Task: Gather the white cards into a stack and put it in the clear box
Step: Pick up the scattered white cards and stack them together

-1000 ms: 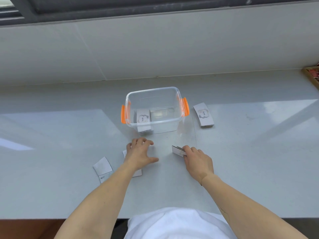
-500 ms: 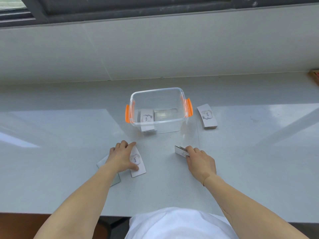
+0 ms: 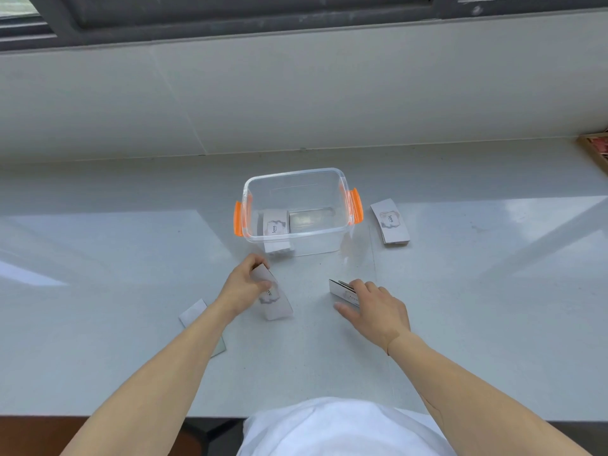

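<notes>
The clear box point(image 3: 297, 238) with orange latches stands open in the middle of the counter, and a white card stack point(image 3: 275, 225) lies inside at its left. My left hand point(image 3: 245, 284) grips a white card point(image 3: 274, 299) just in front of the box, lifted at a tilt. My right hand point(image 3: 375, 306) rests on a small stack of cards point(image 3: 340, 289) on the counter, fingers curled over it. More cards point(image 3: 390, 222) lie right of the box. Another card point(image 3: 194, 312) lies at the left, partly under my left forearm.
The pale counter point(image 3: 477, 291) runs to a white wall at the back, under a dark window frame. A wooden tray corner point(image 3: 597, 153) shows at the far right edge. My white shirt fills the bottom of the view.
My left hand has picked up a card from the left and carried it right and forward, toward the box. My right hand has stayed on its stack.
</notes>
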{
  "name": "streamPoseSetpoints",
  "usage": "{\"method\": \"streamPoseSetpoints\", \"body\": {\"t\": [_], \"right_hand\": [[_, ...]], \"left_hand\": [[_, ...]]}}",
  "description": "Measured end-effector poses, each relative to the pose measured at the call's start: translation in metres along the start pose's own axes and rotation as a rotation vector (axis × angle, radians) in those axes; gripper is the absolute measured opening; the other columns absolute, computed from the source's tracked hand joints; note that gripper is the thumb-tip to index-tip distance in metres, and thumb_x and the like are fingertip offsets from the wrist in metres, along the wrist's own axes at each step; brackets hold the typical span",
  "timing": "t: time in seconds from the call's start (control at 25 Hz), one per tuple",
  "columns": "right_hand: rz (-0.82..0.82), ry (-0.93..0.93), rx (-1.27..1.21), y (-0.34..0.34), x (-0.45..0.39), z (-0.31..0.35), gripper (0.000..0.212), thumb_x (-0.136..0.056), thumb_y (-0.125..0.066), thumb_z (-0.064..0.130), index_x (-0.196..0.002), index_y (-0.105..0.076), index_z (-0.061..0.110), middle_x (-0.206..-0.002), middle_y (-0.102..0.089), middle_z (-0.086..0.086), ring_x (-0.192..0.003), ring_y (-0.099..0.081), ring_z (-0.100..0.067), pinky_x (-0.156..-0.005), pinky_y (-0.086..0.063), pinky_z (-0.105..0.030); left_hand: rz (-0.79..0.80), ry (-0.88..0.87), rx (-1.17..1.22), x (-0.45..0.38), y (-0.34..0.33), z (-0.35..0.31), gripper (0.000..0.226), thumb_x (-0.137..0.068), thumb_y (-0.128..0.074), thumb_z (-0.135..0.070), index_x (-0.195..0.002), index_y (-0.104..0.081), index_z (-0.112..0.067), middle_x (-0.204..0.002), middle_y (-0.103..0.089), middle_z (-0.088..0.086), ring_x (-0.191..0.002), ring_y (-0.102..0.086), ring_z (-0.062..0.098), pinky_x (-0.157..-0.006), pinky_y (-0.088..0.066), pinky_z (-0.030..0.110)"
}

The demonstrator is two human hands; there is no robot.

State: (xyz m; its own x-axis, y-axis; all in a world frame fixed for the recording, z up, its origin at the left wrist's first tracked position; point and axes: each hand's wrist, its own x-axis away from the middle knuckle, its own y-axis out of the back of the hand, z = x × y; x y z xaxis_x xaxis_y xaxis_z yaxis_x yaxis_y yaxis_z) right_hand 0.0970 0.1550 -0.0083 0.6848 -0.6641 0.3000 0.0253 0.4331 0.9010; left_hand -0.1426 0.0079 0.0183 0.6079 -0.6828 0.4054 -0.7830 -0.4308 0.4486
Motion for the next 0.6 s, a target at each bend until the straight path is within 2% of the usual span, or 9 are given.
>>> {"method": "streamPoseSetpoints", "body": {"t": [0.08, 0.24, 0.36, 0.52, 0.6], "right_hand": [[0.014, -0.003, -0.002, 0.001, 0.000, -0.001, 0.055, -0.085, -0.040, 0.072, -0.121, -0.043, 0.030, -0.114, -0.058, 0.006, -0.104, -0.054, -0.022, -0.073, -0.045, -0.037], [0.021, -0.003, 0.002, 0.001, 0.000, 0.000, 0.064, -0.079, -0.039, 0.079, -0.120, -0.044, 0.031, -0.114, -0.057, 0.006, -0.105, -0.054, -0.022, -0.074, -0.045, -0.037], [0.010, 0.010, 0.022, 0.000, 0.001, 0.000, 0.057, -0.082, -0.045, 0.073, -0.118, -0.043, 0.030, -0.111, -0.058, 0.005, -0.102, -0.054, -0.023, -0.072, -0.044, -0.037], [-0.028, 0.021, 0.048, -0.003, 0.003, 0.003, 0.044, -0.090, -0.045, 0.060, -0.120, -0.044, 0.028, -0.107, -0.059, 0.002, -0.098, -0.055, -0.024, -0.068, -0.041, -0.036], [-0.043, 0.023, 0.051, -0.003, 0.003, 0.003, 0.038, -0.094, -0.042, 0.054, -0.121, -0.045, 0.026, -0.106, -0.059, 0.001, -0.096, -0.055, -0.025, -0.067, -0.041, -0.036]], "left_hand": [[0.076, 0.016, 0.109, 0.000, -0.012, -0.011, 0.028, -0.082, -0.059, 0.007, -0.095, -0.054, -0.016, -0.096, -0.058, 0.006, -0.085, -0.052, 0.020, -0.073, -0.042, 0.029], [0.146, 0.004, 0.194, 0.001, -0.045, -0.026, 0.026, -0.084, -0.059, 0.008, -0.089, -0.051, -0.016, -0.090, -0.055, 0.002, -0.080, -0.049, 0.016, -0.069, -0.038, 0.023], [0.136, -0.039, 0.089, 0.000, -0.072, -0.030, 0.026, -0.080, -0.063, 0.005, -0.079, -0.052, -0.018, -0.085, -0.054, 0.001, -0.079, -0.047, 0.016, -0.061, -0.038, 0.013], [0.093, -0.073, -0.008, -0.001, -0.098, -0.034, 0.030, -0.076, -0.070, -0.002, -0.075, -0.051, -0.025, -0.092, -0.057, 0.006, -0.083, -0.051, 0.017, -0.072, -0.041, 0.026], [0.067, -0.094, -0.031, 0.000, -0.105, -0.037, 0.036, -0.075, -0.073, -0.005, -0.074, -0.048, -0.031, -0.099, -0.058, 0.010, -0.082, -0.053, 0.017, -0.074, -0.043, 0.027]]}}
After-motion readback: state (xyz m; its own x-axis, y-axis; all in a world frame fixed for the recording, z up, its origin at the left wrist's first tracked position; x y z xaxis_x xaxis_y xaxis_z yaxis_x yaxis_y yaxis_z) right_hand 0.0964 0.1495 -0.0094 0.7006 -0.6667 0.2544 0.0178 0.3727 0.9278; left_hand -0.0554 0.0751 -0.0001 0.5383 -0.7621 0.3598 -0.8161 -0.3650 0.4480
